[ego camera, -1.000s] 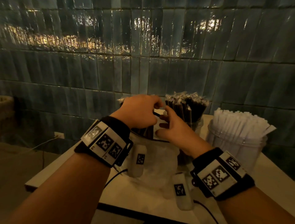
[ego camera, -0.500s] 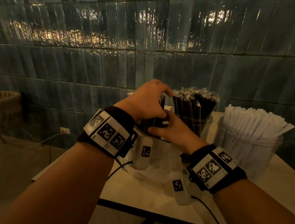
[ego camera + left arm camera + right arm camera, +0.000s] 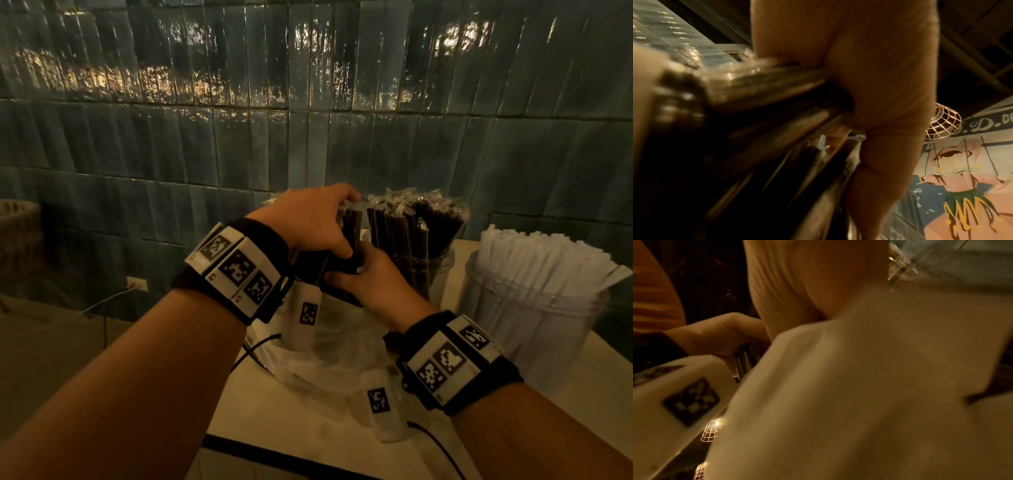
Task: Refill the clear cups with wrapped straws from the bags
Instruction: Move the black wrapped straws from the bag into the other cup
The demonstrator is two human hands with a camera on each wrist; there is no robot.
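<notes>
Bundle of black wrapped straws (image 3: 346, 246) sits at 12 o'clock above the bag (image 3: 329, 346), left hand (image 3: 308, 219) clenched round it, right hand (image 3: 370, 281) gripping the lower end. We'd keep them upright and lower into the cup (image 3: 424, 270) at 1 o'clock.

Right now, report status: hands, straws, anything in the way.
Left hand grips black straw bundle over the bag. Right hand holds its lower end. Black-straw cup close right, already packed.
</notes>
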